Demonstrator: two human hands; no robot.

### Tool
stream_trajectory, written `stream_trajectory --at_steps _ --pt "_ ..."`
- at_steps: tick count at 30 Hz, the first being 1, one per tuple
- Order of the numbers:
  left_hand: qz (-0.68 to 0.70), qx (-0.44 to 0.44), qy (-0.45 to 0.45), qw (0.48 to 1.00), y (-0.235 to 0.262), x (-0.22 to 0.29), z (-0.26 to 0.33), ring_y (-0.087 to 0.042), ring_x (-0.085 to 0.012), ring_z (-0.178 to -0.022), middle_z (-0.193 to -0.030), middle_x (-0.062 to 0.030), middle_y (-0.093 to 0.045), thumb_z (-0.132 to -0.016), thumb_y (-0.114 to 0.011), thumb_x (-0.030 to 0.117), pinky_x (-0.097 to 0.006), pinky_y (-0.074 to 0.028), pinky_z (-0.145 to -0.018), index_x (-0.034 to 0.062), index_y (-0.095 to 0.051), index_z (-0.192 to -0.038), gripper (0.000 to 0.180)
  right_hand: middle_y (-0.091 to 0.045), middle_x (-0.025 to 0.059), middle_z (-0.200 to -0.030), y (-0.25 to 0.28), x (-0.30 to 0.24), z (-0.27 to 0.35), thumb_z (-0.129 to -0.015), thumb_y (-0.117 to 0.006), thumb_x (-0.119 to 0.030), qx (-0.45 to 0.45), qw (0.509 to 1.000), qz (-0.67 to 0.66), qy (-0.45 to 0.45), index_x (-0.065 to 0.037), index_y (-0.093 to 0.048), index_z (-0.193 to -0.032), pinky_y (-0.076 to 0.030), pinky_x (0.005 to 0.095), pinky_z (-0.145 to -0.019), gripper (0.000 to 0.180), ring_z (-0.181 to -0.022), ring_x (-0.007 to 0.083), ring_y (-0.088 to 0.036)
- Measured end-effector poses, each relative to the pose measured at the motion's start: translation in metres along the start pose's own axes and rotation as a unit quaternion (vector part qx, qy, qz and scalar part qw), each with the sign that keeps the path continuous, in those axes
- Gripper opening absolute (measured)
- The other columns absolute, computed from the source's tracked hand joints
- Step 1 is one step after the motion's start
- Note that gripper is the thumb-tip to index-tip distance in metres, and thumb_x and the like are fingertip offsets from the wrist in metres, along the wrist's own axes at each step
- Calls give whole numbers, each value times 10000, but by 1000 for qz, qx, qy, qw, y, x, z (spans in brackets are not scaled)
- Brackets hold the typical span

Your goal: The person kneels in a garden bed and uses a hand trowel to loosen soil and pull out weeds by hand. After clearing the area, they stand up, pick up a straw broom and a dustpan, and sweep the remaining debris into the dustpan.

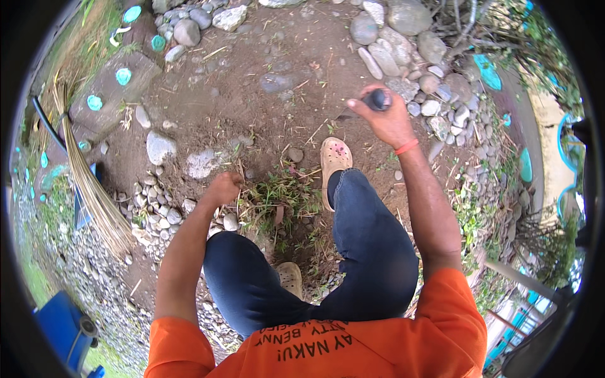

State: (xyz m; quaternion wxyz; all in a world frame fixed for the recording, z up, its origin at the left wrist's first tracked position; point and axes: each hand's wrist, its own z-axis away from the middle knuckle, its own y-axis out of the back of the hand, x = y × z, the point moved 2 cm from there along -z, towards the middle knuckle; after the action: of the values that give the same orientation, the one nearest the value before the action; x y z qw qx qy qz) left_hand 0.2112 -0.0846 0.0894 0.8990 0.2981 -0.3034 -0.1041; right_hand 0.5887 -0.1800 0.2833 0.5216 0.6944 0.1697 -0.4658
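Black handle [378, 99] of a hand tool sits in the R hand [392, 123], fingers wrapped round it, thumb sticking out to the L; its rounded end faces up twd the camera. Thin dark strip [346, 116] shows just L of that hand, too blurred to tell if it's part of the same tool. R hand is over bare soil [283, 120], a bit beyond the R clog [336, 157], nr the stone pile [403, 57], well apart from the weeds.

L hand [224, 188] is right at the L edge of the green weed clump [296, 196], knuckles up, fingers curled in. Fingertips hidden, so can't tell if they're gripping a stem or just closed. Clump lies on the ground btwn the 2 legs, immediately R of the L fingers, and nearer the body than the R hand. Brown dry leaf [279, 215] rests on it.

Person is squatting: blue jeans [372, 233], orange shirt [403, 346], reddish band [407, 147] on R wrist. L clog [290, 279] is partly hidden by the L leg.

Also in view: pale flat stone [205, 164] just beyond the L hand, pebbles [151, 201] to its L, then a stick broom [88, 170] farther out. Blue container [63, 331], low L.
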Motion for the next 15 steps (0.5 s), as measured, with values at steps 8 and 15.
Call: stream_trajectory --at_steps 8,15 --pt "-70 -56 -26 996 -55 30 -8 -271 -399 -1414 -1547 -201 -270 -784 -675 563 -441 -264 -1164 113 -390 -1459 860 -635 78 -848 128 6 138 -819 -701 -104 205 935 -182 -224 -15 -601 -1004 -553 246 -515 228 -617 134 -619" --pt "-27 -1 -92 995 -125 22 35 -499 -455 -1210 -1266 -279 -551 -682 -798 249 -471 -429 -1023 23 -452 -1330 769 -662 140 -978 109 35 166 -809 -611 38 115 938 -228 -233 21 -610 -1048 -621 292 -720 240 -810 216 -694"
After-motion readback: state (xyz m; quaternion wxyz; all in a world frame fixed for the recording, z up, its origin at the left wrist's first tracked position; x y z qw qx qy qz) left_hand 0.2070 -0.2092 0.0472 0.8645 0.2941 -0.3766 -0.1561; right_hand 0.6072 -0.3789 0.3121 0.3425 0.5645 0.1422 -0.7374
